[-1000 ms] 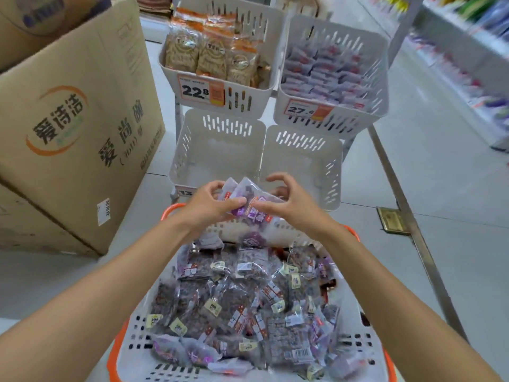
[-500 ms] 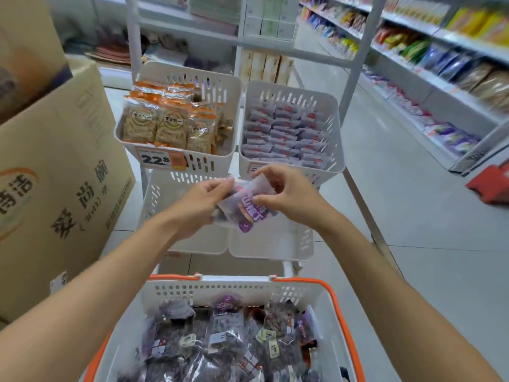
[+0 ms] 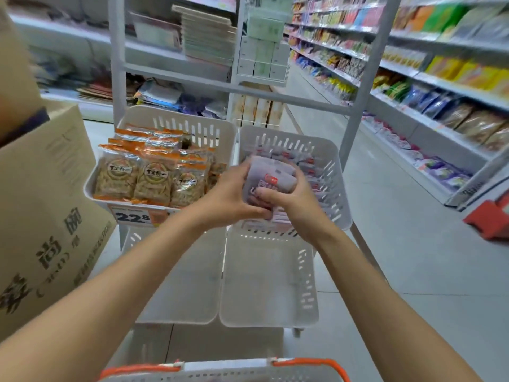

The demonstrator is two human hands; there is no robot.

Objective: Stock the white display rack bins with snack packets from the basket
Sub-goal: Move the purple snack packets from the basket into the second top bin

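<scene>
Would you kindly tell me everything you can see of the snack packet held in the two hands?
The snack packet is a pouch of frosted, translucent plastic with a red label and purplish print too blurred to read. The left hand grips its left edge, the right hand its lower right. It sits over the upper right rack bin, above similar packets there; whether it touches them cannot be told.

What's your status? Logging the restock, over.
Left hand and right hand both grip a bunch of packets. Bunch over the upper right bin, above stocked packets. Nothing blocks the drop.
</scene>
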